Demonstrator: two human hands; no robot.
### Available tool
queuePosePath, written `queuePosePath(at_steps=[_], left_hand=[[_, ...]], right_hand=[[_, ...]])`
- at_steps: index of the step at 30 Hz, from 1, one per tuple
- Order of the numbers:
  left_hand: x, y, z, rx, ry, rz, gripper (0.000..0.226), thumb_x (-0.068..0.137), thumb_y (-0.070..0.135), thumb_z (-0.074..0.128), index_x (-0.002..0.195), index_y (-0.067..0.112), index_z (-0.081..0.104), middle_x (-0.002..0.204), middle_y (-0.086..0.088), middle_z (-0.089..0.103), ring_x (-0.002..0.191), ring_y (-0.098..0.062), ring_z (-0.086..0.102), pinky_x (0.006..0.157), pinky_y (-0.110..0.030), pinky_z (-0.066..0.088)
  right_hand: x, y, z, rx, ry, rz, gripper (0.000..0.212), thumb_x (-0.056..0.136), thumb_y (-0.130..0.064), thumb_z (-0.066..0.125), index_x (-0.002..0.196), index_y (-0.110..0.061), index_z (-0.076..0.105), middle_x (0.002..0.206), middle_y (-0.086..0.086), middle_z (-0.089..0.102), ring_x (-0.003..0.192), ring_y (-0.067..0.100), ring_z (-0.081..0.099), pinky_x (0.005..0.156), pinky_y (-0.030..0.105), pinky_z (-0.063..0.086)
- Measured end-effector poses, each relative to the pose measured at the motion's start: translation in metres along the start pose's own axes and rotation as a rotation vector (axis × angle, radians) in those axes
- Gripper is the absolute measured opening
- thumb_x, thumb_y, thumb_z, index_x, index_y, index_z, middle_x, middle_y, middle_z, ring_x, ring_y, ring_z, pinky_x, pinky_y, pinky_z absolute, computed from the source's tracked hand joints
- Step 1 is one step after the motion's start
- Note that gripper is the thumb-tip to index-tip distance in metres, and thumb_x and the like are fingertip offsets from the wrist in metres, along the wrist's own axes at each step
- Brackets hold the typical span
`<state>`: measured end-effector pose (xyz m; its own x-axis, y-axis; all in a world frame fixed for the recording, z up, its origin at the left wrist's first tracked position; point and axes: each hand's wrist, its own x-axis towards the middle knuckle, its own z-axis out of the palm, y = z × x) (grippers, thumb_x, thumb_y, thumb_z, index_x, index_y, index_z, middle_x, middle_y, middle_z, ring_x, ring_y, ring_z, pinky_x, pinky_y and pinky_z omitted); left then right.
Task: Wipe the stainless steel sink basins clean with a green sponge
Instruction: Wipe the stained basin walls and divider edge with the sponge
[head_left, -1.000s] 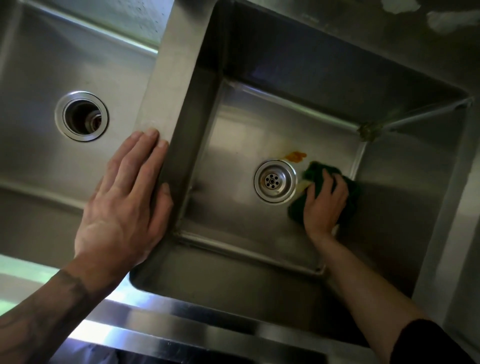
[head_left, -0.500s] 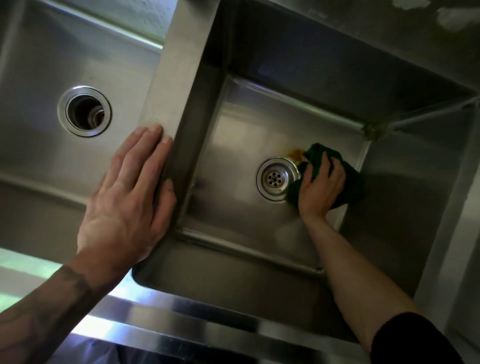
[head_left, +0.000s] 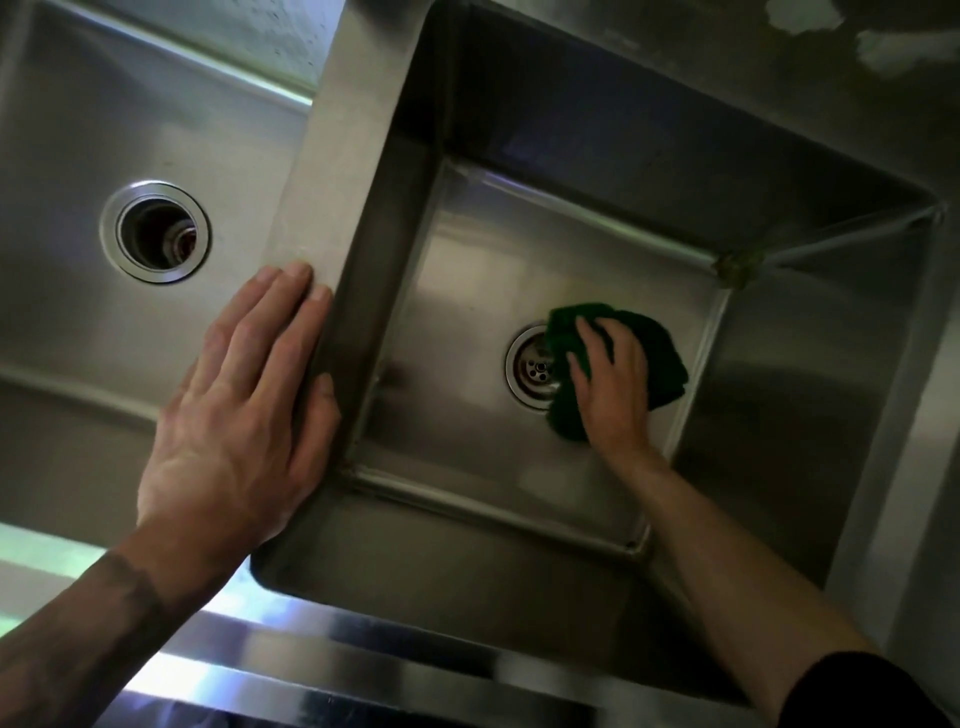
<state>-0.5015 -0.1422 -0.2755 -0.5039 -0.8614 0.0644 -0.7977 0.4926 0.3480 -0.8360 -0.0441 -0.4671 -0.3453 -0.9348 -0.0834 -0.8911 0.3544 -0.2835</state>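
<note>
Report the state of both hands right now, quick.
Left hand: open, flat on the sink divider, holding nothing.
Right hand: open, pressing the green sponge down beside the drain.

The left basin (head_left: 78, 322) and right basin (head_left: 649, 156) sit side by side, a divider (head_left: 337, 156) between them. The left hand (head_left: 244, 415) lies flat on the divider's near end. In the right basin the right hand (head_left: 613, 384) presses the sponge (head_left: 654, 348) down, overlapping the drain (head_left: 530, 369).

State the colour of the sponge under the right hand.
Dark green sponge; the head view, the only one, shows it clearly.
</note>
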Motion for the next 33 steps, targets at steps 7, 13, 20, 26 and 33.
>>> queuePosePath(at_steps=[7, 13, 20, 26, 33], left_hand=[[-0.001, -0.001, 0.001, 0.005, -0.002, -0.002, 0.055, 0.106, 0.02, 0.049, 0.158, 0.001, 0.044, 0.167, -0.015, 0.039, 0.158, -0.031, 0.034, 0.122, -0.051, 0.04], [0.0, 0.0, 0.0, -0.005, 0.005, -0.006, 0.054, 0.106, 0.019, 0.049, 0.157, 0.001, 0.045, 0.167, -0.015, 0.039, 0.158, -0.032, 0.034, 0.125, -0.047, 0.036], [-0.001, 0.0, 0.001, 0.008, -0.002, -0.016, 0.055, 0.106, 0.02, 0.048, 0.158, 0.003, 0.045, 0.168, -0.012, 0.039, 0.158, -0.03, 0.033, 0.122, -0.048, 0.04], [0.0, 0.001, 0.001, 0.012, -0.003, -0.009, 0.054, 0.106, 0.019, 0.048, 0.157, 0.001, 0.045, 0.167, -0.014, 0.04, 0.157, -0.032, 0.035, 0.123, -0.046, 0.038], [-0.001, 0.001, 0.001, 0.017, -0.003, -0.014, 0.054, 0.106, 0.02, 0.049, 0.158, 0.002, 0.045, 0.167, -0.012, 0.039, 0.157, -0.031, 0.035, 0.119, -0.049, 0.043]], right_hand=[[0.049, 0.01, 0.0, 0.02, 0.285, 0.437, 0.041, 0.105, -0.027, 0.051, 0.14, -0.008, 0.06, 0.143, 0.022, 0.052, 0.132, 0.04, 0.049, 0.114, 0.052, 0.039], [0.035, 0.001, 0.001, 0.023, 0.028, -0.003, 0.044, 0.104, -0.025, 0.057, 0.146, -0.011, 0.056, 0.149, 0.019, 0.048, 0.14, 0.036, 0.043, 0.122, 0.049, 0.032], [0.07, 0.002, 0.001, 0.036, 0.347, 0.477, 0.042, 0.102, -0.029, 0.05, 0.136, -0.007, 0.064, 0.138, 0.022, 0.056, 0.127, 0.041, 0.053, 0.11, 0.051, 0.042], [0.064, -0.019, 0.007, 0.042, 0.011, -0.158, 0.043, 0.102, -0.022, 0.06, 0.144, -0.011, 0.058, 0.145, 0.019, 0.051, 0.136, 0.038, 0.046, 0.119, 0.051, 0.036], [0.081, -0.018, 0.004, 0.057, 0.258, 0.315, 0.039, 0.103, -0.025, 0.055, 0.138, -0.008, 0.062, 0.141, 0.021, 0.054, 0.13, 0.04, 0.051, 0.114, 0.05, 0.04]])
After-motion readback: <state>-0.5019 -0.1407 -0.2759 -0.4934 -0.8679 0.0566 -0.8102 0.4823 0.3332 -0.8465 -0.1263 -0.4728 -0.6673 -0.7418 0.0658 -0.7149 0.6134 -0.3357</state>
